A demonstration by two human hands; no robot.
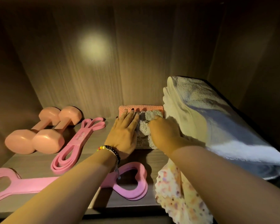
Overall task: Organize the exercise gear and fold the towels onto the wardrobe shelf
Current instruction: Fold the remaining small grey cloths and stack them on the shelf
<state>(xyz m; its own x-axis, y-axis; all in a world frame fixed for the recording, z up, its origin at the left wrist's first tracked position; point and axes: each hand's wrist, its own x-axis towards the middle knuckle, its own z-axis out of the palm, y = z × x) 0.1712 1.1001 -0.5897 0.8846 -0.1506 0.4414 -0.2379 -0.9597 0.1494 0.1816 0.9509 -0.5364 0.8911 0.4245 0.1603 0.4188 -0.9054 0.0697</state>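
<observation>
A small grey fluffy towel (144, 126) lies folded on the wardrobe shelf (31, 160), in front of a folded pink towel (145, 108) at the back wall. My left hand (124, 135) rests flat on the grey towel's left side, fingers straight and reaching the pink towel. My right hand (164, 131) has its fingers curled into the grey towel's right side. Two pink dumbbells (39, 131) lie at the left. A folded pink resistance band (76, 143) lies beside them. Another pink band (131, 183) stretches along the shelf's front edge.
A large white and blue towel stack (208, 120) fills the right side of the shelf. A cream speckled cloth (176, 191) hangs over the front edge under my right forearm. Wooden walls (136, 62) close the back and both sides.
</observation>
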